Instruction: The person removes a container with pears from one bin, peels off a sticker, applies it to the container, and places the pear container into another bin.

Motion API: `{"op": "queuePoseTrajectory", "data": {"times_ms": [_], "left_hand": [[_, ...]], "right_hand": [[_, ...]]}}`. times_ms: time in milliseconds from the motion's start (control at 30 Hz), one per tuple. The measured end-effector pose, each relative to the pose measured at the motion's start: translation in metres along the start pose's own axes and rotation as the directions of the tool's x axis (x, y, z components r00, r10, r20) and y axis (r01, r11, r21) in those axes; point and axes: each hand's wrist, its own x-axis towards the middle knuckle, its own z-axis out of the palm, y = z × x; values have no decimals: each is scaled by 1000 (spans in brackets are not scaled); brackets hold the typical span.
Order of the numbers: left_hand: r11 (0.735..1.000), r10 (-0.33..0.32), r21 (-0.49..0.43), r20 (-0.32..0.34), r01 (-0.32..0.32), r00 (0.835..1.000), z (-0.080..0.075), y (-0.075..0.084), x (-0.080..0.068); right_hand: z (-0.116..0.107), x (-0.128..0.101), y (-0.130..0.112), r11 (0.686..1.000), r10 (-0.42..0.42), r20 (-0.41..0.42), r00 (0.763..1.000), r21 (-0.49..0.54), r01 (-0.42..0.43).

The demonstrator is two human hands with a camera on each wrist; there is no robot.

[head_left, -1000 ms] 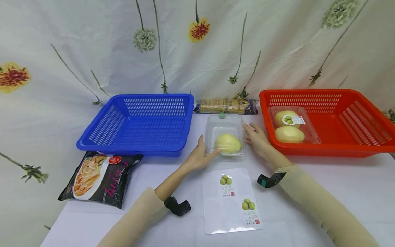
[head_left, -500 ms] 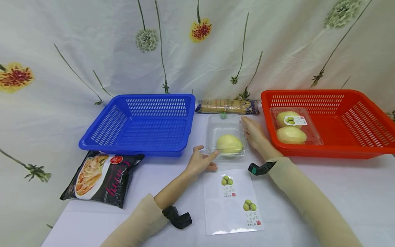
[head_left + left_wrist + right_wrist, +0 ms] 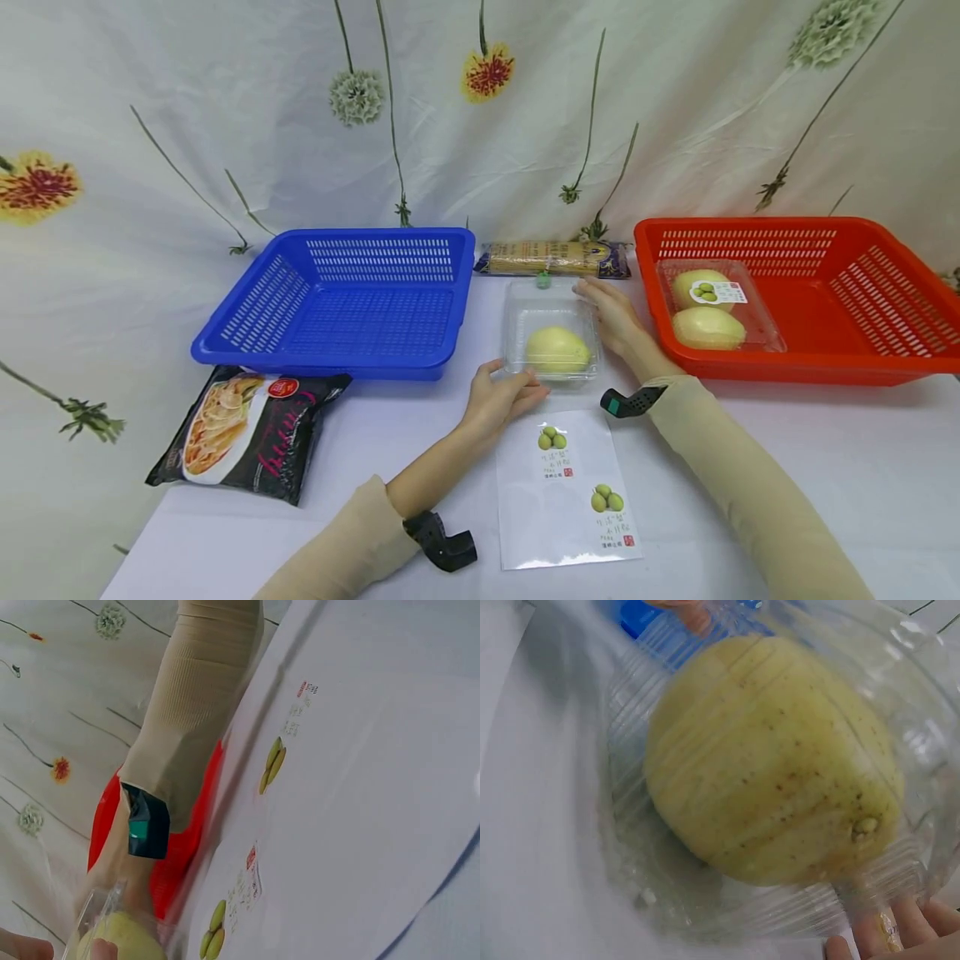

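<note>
You have the white table (image 3: 787, 433) in front of you, with a flower-printed cloth (image 3: 187, 108) hung behind it. The largest things on it are the red basket (image 3: 885, 367) on your right and the blue basket (image 3: 330, 354) on your left. In the red basket lies a closed clear pack of two pale fruits (image 3: 708, 310); its white label shows small green fruits, and the writing is too small to read. In front of the blue basket lies a black noodle packet (image 3: 247, 433) with a picture of noodles, a round red badge and red script that you cannot make out. A long yellow packet (image 3: 553, 258) with dark ends lies at the back between the baskets.

Nearest to you is a white label sheet (image 3: 564, 492), bearing two stickers, each with green fruits, lines of small characters and a red seal; the left wrist view shows them but not legibly.

Between the baskets, just beyond the sheet, stands the clear plastic box (image 3: 551, 333), open on top, with one yellow-green fruit (image 3: 556, 350) in its near half. Your right hand (image 3: 611, 312) holds the box's right side, fingers curved along the far corner. Your left hand (image 3: 504, 398) rests at the near left corner, fingers loosely bent against the rim; you cannot tell whether it grips
</note>
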Motion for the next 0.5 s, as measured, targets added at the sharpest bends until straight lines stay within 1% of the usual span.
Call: {"op": "queuePoseTrajectory", "data": {"times_ms": [133, 233, 367, 500], "left_hand": [[999, 34, -13, -8, -34, 999, 3, 3, 0], [999, 49, -1, -31, -49, 998, 3, 3, 2], [995, 97, 17, -90, -96, 991, 2, 4, 6], [988, 151, 53, -164, -144, 975, 4, 7, 10]], "right_hand": [[-4, -2, 1, 1000, 3, -11, 1000, 23, -2], [-8, -5, 1, 1000, 1, -27, 1000, 11, 0], [-11, -11, 3, 999, -35, -61, 998, 15, 36], [-14, -20, 6, 996, -73, -109, 991, 38, 77]]}}
